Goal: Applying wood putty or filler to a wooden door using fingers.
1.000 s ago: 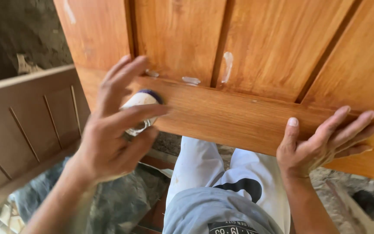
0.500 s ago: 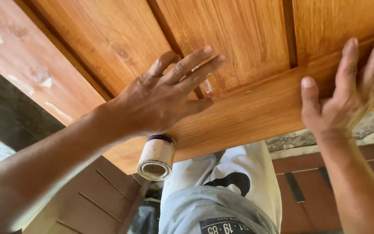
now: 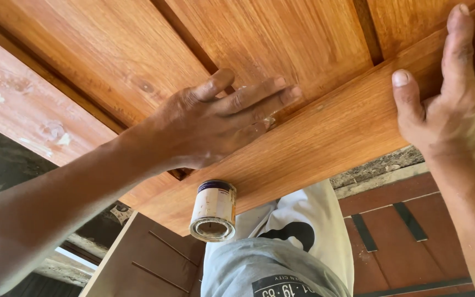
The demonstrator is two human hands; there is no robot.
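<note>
- Hands on wood: the left hand (image 3: 215, 124) lies palm-down on the orange-brown wooden door panel (image 3: 314, 137), fingers stretched out flat and close together, pointing to the right across a raised panel and onto the wide cross rail.
- Nothing is clamped in that hand; its fingertips (image 3: 287, 93) press on the wood just beside a dark groove.
- The right hand (image 3: 452, 93) is at the right edge of the view, its thumb spread well away from the other fingers and lying on the face of the cross rail, the fingers reaching upward over the rail. It braces the wood with an opened hand; whether the far fingers curl behind an edge cannot be told.
- The door panel fills the top of the view, tilted, with grooves between its boards and pale smears on its reddish left part.
- A small cylindrical tin (image 3: 213, 210) with a cream label and a dark band lies on its side just below the left wrist, its round end toward the camera; what bears it cannot be told.
- Below it show the person's grey shirt (image 3: 265, 269) and white trousers (image 3: 314, 220).
- A dark brown panelled board (image 3: 155, 258) lies at the lower left, and a reddish-brown one (image 3: 402, 225) at the lower right.
</note>
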